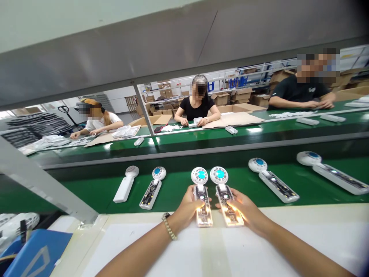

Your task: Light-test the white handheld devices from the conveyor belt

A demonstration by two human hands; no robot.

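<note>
My left hand (186,209) grips the handle of a white hand-held fan with its circuit board exposed (201,194). My right hand (245,211) grips a second one (225,196) right beside it. Both fans stand side by side at the near edge of the green conveyor belt (173,192), round heads with blue centres pointing away from me, their handles glowing with light. A beaded bracelet (168,226) is on my left wrist.
More open fans lie on the belt: two at left (151,188) (125,184), two at right (273,179) (331,171). A white worktop (216,250) lies below my arms, a blue object (37,254) at bottom left. Three people work across a farther belt.
</note>
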